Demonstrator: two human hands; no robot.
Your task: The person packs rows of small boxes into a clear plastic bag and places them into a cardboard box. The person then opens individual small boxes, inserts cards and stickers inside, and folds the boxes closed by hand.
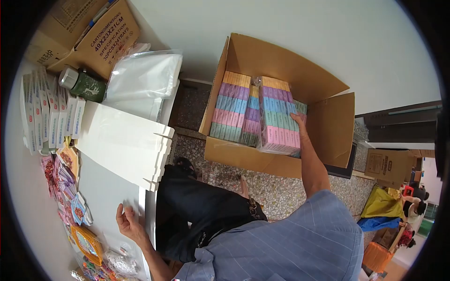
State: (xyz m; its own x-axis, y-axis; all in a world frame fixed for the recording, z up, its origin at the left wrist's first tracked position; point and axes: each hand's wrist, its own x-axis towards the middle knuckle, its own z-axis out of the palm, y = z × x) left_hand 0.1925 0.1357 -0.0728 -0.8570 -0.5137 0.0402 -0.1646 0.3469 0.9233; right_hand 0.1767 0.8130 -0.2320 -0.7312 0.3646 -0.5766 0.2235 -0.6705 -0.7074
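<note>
My right hand point(300, 122) reaches into an open cardboard box point(328, 117) and grips the right side of a plastic-wrapped pack of small boxes point(280, 114) with orange, purple, blue, green and pink bands. Similar packs point(230, 107) stand to its left in the box. Part of the right hand's fingers is hidden by the pack. My left hand point(130, 224) is over the table edge, empty, its fingers loosely bent and apart. Near it lies a stack of white flat cartons point(122, 140) on the grey table point(108, 192).
Clear plastic bags point(143, 77), a green jar point(89, 86), upright white boxes point(51, 112) and a carton point(110, 40) are on the table's far part. Small colourful packets point(65, 180) and an orange basket point(87, 244) line its left side. More cartons point(388, 166) stand at the right.
</note>
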